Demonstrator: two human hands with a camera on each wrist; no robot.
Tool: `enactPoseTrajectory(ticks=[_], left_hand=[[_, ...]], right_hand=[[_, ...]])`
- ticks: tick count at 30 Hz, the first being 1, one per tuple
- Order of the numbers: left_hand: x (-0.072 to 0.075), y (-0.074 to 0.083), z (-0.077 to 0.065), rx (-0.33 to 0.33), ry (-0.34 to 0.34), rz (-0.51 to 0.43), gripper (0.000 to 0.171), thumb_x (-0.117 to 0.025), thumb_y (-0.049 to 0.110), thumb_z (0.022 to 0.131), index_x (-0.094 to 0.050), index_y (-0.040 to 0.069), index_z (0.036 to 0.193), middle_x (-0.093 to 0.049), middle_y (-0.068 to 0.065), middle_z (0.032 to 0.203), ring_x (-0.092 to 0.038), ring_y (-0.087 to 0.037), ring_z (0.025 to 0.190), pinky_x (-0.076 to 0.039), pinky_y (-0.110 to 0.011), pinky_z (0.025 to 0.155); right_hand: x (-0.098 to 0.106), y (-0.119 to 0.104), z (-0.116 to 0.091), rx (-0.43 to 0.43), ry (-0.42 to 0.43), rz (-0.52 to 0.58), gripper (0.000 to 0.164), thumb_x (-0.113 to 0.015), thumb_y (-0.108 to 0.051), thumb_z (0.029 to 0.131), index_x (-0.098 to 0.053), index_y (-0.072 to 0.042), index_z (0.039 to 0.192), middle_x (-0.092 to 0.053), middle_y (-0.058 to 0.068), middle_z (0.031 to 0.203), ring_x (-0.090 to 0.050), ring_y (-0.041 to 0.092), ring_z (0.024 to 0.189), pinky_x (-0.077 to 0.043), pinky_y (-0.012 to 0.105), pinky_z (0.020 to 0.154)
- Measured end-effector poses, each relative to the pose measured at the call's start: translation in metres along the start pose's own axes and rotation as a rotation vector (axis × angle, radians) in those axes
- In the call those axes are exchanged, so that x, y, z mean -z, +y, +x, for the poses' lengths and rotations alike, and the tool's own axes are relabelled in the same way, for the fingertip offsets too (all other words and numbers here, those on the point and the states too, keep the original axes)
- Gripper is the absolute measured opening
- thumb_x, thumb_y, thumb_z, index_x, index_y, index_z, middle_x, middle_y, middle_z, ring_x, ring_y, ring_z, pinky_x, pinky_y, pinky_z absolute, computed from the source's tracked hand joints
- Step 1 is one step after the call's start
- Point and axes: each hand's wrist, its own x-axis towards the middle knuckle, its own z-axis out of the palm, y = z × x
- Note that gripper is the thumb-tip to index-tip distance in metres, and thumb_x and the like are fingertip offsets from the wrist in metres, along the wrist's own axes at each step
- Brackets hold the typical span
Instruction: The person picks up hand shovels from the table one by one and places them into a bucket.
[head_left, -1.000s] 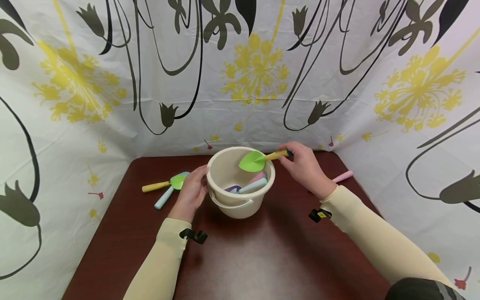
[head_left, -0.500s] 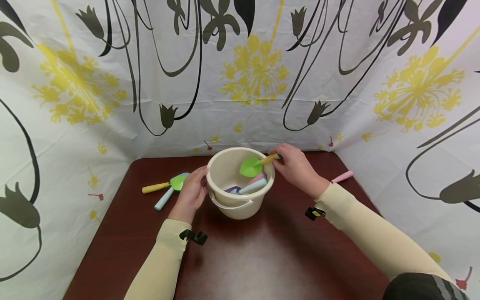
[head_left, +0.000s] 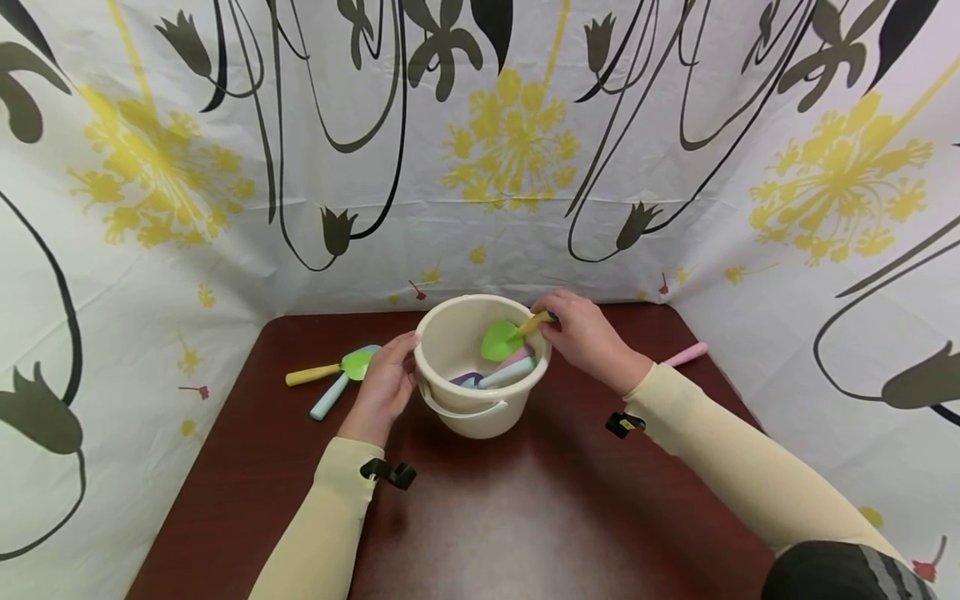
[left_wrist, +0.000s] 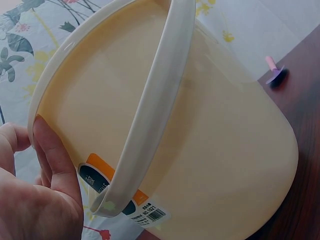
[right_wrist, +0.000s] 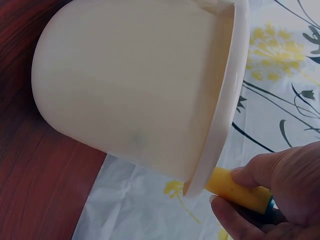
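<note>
A cream bucket [head_left: 482, 421] stands upright on the table, its carrying handle [left_wrist: 150, 100] hanging down the near side. My left hand [head_left: 387, 379] holds its left rim, fingers at the edge in the left wrist view. The right hand [head_left: 588, 337] pinches the yellow handle [right_wrist: 237, 190] of a toy shovel at the far right rim. The shovel's green blade [head_left: 501, 340] dips inside the bucket. Beneath it lie a light blue handle [head_left: 507, 372], a pink piece [head_left: 514, 357] and a purple piece [head_left: 467, 379], partly hidden by the bucket wall.
Left of the bucket, a green shovel with a yellow handle [head_left: 312, 374] overlaps a light blue one [head_left: 330, 397] on the dark red table [head_left: 480, 525]. A pink handle [head_left: 687, 354] lies at the right, partly behind the right arm. Patterned cloth [head_left: 517, 250] surrounds the table.
My right hand has moved left and slightly down to the rim, bringing the green blade lower into the bucket. The left hand and bucket have stayed in place.
</note>
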Motion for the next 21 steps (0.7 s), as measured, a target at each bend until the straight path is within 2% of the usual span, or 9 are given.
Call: enactPoseTrajectory(ticks=[13, 21], left_hand=[[0.0, 0.001, -0.001, 0.002, 0.0, 0.015, 0.04, -0.063, 0.017, 0.114, -0.061, -0.003, 0.149, -0.069, -0.01, 0.127, -0.064, -0.023, 0.113, -0.057, -0.023, 0.084], [0.0, 0.001, -0.001, -0.001, -0.006, 0.008, 0.039, -0.063, 0.016, 0.114, -0.061, -0.004, 0.148, -0.069, -0.01, 0.125, -0.064, -0.022, 0.111, -0.058, -0.023, 0.084]], right_hand=[[0.0, -0.004, 0.008, 0.002, -0.091, -0.028, 0.026, -0.077, -0.001, 0.1, -0.075, 0.0, 0.126, -0.07, 0.016, 0.124, -0.067, 0.033, 0.108, -0.059, 0.05, 0.089], [0.001, -0.005, 0.016, 0.007, -0.141, -0.042, 0.026, -0.077, -0.004, 0.102, -0.075, 0.0, 0.127, -0.068, 0.014, 0.119, -0.066, 0.031, 0.104, -0.059, 0.049, 0.087]])
